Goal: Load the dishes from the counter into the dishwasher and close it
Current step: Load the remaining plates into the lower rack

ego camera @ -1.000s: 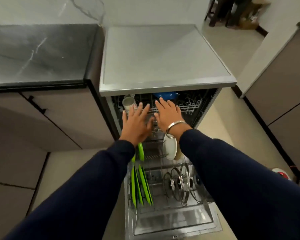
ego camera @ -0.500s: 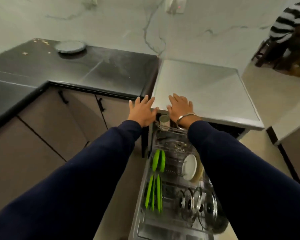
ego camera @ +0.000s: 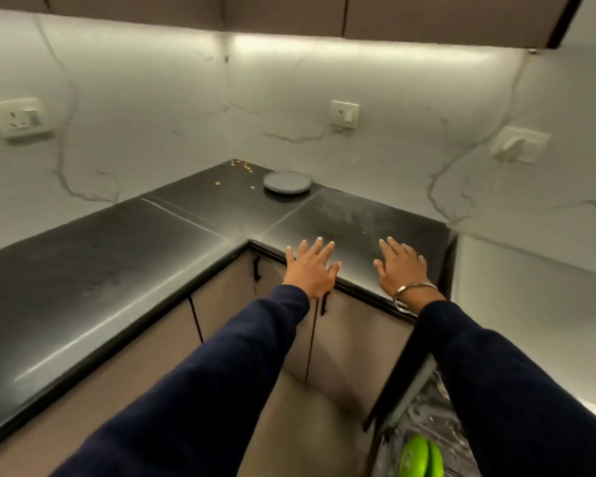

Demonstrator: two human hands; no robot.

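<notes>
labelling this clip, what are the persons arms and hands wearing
Both arms are covered by long dark navy sleeves that end at the wrists. The left hand is bare, with no ring or band visible. The right hand is bare too, but its wrist carries a plain silver metal bangle just ahead of the cuff. No gloves and no watch are visible.

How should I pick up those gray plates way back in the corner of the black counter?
Take the gray plates by the rim, from the near side, the edge facing the hands. They lie flat in a low stack close to the wall, so the far rim is hard to reach. Slide fingertips under the bottom plate, thumbs on top. Both the left hand and right hand are open and free.
</notes>
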